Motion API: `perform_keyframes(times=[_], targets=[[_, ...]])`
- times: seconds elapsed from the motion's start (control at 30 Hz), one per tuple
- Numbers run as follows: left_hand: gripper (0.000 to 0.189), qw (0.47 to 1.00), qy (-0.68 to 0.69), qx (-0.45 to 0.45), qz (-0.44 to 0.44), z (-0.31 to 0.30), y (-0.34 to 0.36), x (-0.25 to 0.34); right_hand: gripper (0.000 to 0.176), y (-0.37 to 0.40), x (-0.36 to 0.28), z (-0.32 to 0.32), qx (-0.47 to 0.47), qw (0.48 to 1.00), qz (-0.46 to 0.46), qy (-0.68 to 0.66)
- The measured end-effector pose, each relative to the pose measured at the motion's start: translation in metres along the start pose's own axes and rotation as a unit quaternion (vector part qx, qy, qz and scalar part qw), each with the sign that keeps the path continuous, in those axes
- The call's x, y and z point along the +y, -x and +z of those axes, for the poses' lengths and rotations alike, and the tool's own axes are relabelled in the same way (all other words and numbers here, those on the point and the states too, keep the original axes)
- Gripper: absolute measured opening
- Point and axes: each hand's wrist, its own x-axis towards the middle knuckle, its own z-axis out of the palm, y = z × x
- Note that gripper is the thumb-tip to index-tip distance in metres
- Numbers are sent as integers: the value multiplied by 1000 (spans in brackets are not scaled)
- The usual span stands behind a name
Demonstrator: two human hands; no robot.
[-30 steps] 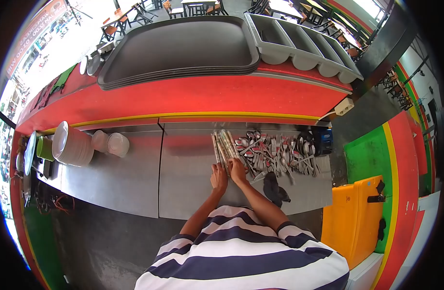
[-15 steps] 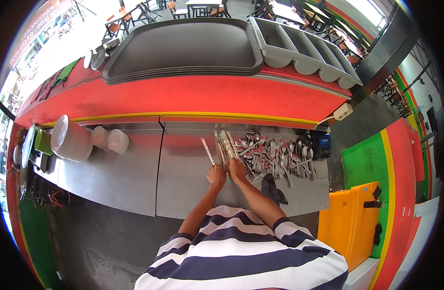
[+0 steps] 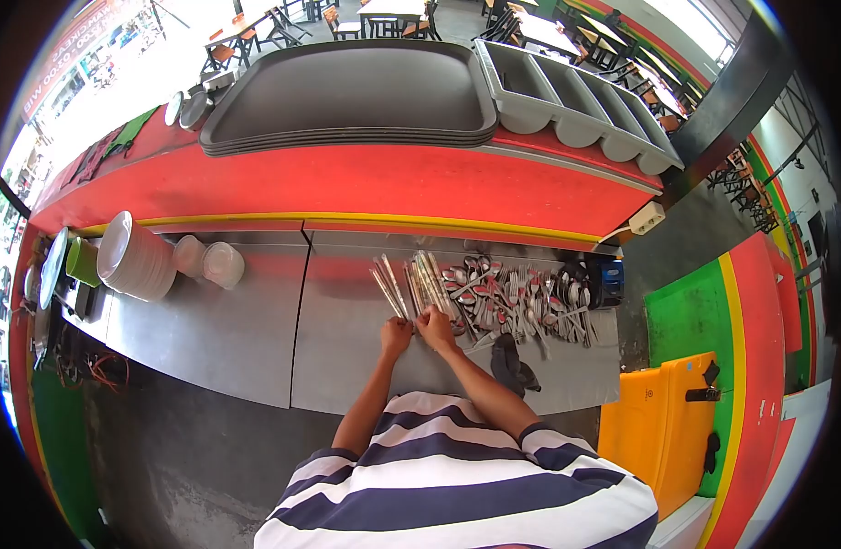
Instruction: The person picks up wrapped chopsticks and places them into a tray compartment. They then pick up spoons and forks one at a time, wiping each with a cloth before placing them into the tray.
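On the steel counter, my left hand [image 3: 397, 336] is closed around the lower ends of a few long thin sticks [image 3: 389, 285], which look like wrapped chopsticks. These fan out away from me. Close beside it, my right hand [image 3: 435, 328] has its fingers pinched at the near end of a larger bundle of chopsticks [image 3: 427, 282]. The fingertips are too small to make out fully. Right of that bundle spreads a loose heap of spoons and forks [image 3: 521, 297]. A dark cloth [image 3: 512, 364] lies crumpled near my right forearm.
Stacked white plates [image 3: 137, 261], small bowls [image 3: 222, 265] and a green container [image 3: 83, 263] stand at the left. On the red ledge [image 3: 375, 188] sit dark trays [image 3: 356, 96] and a grey cutlery holder [image 3: 576, 101]. A blue box [image 3: 611, 280] stands beyond the cutlery; a yellow cabinet [image 3: 654, 435] is at right.
My left hand has shifted slightly left and now holds several sticks where one stood out before. My right hand has moved left, from beside the bundle to its near end.
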Motion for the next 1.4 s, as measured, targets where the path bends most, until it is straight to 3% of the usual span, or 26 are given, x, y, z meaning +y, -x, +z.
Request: perform_keyframes(times=[0.3,0.7,0.9,1.1,1.2,1.3,1.4], targets=[[26,992,117,34,-14,1,11,-6,21,6,13,2,-9,986,-20,163],[24,997,76,27,-7,-3,19,7,21,-2,12,13,-63,952,-23,300],[24,998,59,21,4,-4,20,5,17,1,13,13,-47,936,-69,341],[24,999,3,-7,34,-9,29,13,22,-3,17,0,-65,973,-46,218],[24,988,106,-104,-35,-10,34,23,27,1,19,0,-29,1000,1,-4],[25,989,110,-100,22,-3,41,41,32,3,19,7,-14,991,43,-123],[29,991,82,-37,102,16,32,46,35,2,7,-5,31,985,-2,-167]])
